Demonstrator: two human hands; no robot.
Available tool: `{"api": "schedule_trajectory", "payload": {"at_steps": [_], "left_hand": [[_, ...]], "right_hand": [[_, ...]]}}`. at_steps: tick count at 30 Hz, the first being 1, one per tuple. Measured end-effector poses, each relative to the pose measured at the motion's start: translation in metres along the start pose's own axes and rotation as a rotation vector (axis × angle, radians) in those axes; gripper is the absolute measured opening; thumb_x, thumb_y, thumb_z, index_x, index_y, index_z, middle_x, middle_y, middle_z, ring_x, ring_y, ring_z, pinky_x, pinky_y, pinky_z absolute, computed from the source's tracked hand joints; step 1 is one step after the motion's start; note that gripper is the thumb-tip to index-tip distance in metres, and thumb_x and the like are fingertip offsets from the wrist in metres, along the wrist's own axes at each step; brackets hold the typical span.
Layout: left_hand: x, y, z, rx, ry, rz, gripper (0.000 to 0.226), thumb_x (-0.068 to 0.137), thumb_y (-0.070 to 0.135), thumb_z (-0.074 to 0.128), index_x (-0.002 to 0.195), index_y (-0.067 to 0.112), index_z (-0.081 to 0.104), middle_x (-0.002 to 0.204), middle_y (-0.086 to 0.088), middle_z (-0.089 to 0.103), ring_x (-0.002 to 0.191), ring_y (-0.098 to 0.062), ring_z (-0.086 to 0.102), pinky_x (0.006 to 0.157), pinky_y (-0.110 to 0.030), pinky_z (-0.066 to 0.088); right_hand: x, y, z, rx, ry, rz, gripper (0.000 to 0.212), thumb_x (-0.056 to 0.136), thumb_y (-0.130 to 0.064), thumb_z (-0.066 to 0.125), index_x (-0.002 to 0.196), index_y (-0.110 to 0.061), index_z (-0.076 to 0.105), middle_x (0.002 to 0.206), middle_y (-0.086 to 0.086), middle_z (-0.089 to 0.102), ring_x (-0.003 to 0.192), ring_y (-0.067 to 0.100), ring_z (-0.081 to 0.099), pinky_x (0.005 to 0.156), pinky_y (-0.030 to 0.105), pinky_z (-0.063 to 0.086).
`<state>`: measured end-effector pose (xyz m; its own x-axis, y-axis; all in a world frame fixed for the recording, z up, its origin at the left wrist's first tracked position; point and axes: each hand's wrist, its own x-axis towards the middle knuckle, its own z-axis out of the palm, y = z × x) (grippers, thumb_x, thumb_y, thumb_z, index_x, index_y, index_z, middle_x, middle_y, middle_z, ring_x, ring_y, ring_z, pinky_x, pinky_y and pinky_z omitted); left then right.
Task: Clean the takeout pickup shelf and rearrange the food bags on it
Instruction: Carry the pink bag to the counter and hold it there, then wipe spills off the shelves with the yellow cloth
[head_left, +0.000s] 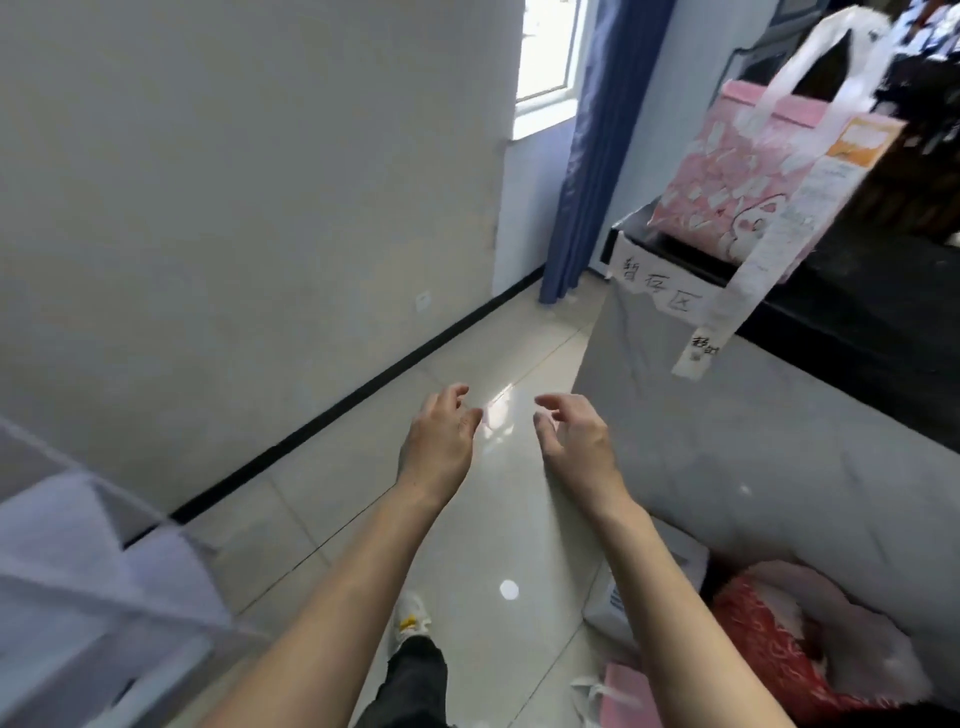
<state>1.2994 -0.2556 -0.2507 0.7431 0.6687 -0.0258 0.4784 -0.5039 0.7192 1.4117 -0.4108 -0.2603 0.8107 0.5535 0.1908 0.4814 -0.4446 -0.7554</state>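
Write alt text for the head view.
Both bare hands, left hand and right hand, reach forward empty with loosely curled fingers over a glossy tiled floor. A pink plastic takeout bag stands on a black counter at upper right.

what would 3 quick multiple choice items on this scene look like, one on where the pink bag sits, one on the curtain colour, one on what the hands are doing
1. Where is the pink bag?
A. on the floor by the shoe
B. on the black counter top, near its labelled end
C. hanging from the window

2. What colour is the curtain?
A. blue
B. red
C. yellow

3. What state are the left hand and right hand in?
A. both grip a bag
B. one holds a cloth
C. both are empty, fingers loosely curled, over the tiled floor

Answers: 1 B, the bag stands upright on the dark top above the handwritten paper label. 2 A, the drape beside the window is plainly blue. 3 C, nothing lies in either hand.
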Motion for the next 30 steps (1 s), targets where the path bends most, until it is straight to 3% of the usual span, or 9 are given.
{"api": "schedule_trajectory", "payload": {"at_steps": [3, 8, 15, 23, 30], "left_hand": [[-0.04, -0.025, -0.031, 0.206, 0.074, -0.001, 0.046, 0.106, 0.044, 0.045, 0.147, 0.024, 0.045, 0.14, -0.003, 0.054, 0.126, -0.024, 0.053, 0.099, -0.041, 0.047], [-0.108, -0.069, -0.085, 0.364, 0.21, -0.102, 0.048, 0.107, 0.045, 0.04, 0.149, 0.022, 0.044, 0.143, -0.003, 0.053, 0.13, -0.024, 0.049, 0.102, -0.041, 0.044], [-0.231, -0.135, -0.162, 0.427, 0.358, -0.27, 0.05, 0.106, 0.047, 0.037, 0.148, 0.022, 0.044, 0.141, -0.003, 0.053, 0.128, -0.027, 0.049, 0.101, -0.043, 0.044], [-0.442, -0.214, -0.24, 0.488, 0.482, -0.431, 0.046, 0.107, 0.044, 0.039, 0.145, 0.021, 0.047, 0.139, -0.004, 0.055, 0.123, -0.028, 0.053, 0.097, -0.041, 0.047], [-0.628, -0.268, -0.283, 0.376, 0.61, -0.561, 0.041, 0.105, 0.036, 0.048, 0.141, 0.016, 0.052, 0.138, -0.008, 0.057, 0.125, -0.033, 0.054, 0.097, -0.047, 0.048]], "right_hand": [[-0.024, -0.025, 0.021, -0.153, -0.056, -0.181, 0.026, 0.1, -0.02, 0.062, 0.124, -0.013, 0.069, 0.121, 0.004, 0.066, 0.113, 0.023, 0.061, 0.101, 0.037, 0.05], [-0.062, -0.076, 0.063, -0.293, -0.127, -0.411, 0.029, 0.1, -0.024, 0.063, 0.127, -0.013, 0.068, 0.124, 0.006, 0.066, 0.112, 0.026, 0.062, 0.096, 0.041, 0.055], [-0.15, -0.163, 0.133, -0.246, -0.247, -0.66, 0.028, 0.096, -0.02, 0.067, 0.124, -0.014, 0.066, 0.123, 0.007, 0.064, 0.112, 0.029, 0.061, 0.092, 0.043, 0.055], [-0.328, -0.261, 0.2, -0.127, -0.359, -0.803, 0.03, 0.095, -0.019, 0.068, 0.125, -0.014, 0.067, 0.121, 0.005, 0.064, 0.11, 0.031, 0.061, 0.09, 0.046, 0.053], [-0.505, -0.332, 0.239, 0.006, -0.498, -0.851, 0.029, 0.097, -0.019, 0.066, 0.126, -0.014, 0.067, 0.126, 0.007, 0.064, 0.115, 0.032, 0.06, 0.095, 0.045, 0.052]]}}
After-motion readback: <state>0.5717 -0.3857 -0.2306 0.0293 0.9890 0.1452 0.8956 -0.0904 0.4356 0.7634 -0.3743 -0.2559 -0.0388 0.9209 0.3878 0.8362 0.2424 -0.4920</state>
